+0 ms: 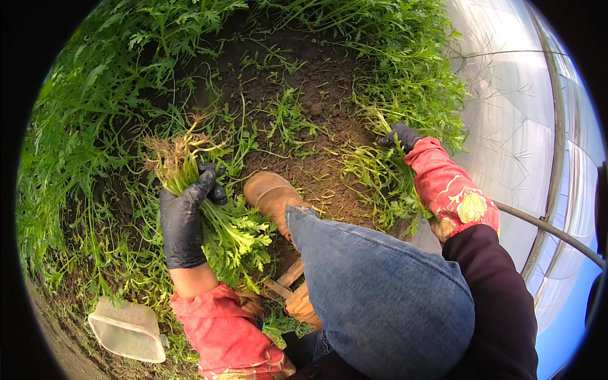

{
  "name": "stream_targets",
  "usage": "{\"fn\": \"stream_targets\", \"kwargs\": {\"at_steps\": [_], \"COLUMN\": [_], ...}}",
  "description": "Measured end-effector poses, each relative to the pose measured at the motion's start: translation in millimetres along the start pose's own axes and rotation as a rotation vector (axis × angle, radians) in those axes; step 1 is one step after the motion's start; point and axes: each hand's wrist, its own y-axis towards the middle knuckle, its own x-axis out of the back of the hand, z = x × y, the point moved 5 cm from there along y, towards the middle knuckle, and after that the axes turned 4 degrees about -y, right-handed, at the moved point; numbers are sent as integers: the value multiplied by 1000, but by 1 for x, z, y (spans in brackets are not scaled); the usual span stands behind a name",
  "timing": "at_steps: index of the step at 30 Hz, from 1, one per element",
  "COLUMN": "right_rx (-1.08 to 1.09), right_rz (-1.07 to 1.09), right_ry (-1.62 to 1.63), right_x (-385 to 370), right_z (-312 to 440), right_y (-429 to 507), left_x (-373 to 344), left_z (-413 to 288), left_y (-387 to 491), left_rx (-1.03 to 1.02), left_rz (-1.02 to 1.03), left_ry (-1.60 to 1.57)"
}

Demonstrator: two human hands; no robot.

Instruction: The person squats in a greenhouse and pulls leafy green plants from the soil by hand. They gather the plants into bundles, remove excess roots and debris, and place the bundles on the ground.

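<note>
My left hand [183, 232], in a black glove, is closed around a bunch of leafy greens [240, 237] that look like garland chrysanthemum. The bunch's tangled, soil-stained roots [173, 154] point up and away, and its leaves hang back beside my boot. Over at the right edge of the bed, my right hand [403, 137], also gloved in black, grips a smaller cluster of pale-stemmed greens [378, 124]. Its fingertips are partly hidden by foliage, so I cannot tell whether those plants are still rooted.
Dense standing greens [95, 118] line the left, with more [403, 52] at the far right. Loose sprigs [287, 118] lie on brown soil [327, 95]. Plastic greenhouse sheeting [508, 142] borders the right. A translucent plastic container [126, 327] lies lower left. My brown boot [268, 190] stands mid-bed.
</note>
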Motion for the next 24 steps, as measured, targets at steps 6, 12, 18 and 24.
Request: {"fn": "stream_targets", "kwargs": {"at_steps": [6, 12, 18, 24], "right_rx": [-187, 129, 193, 169], "right_rz": [144, 24, -48, -63], "right_ry": [-223, -302, -23, 461], "right_x": [-68, -93, -106, -82], "right_z": [8, 7, 21, 17], "right_y": [34, 30, 14, -32], "left_x": [0, -5, -5, -2], "left_z": [5, 3, 4, 2], "left_y": [2, 0, -1, -2], "left_rx": [21, 2, 11, -6], "left_rz": [5, 1, -10, -6], "left_ry": [-4, 62, 33, 42]}}
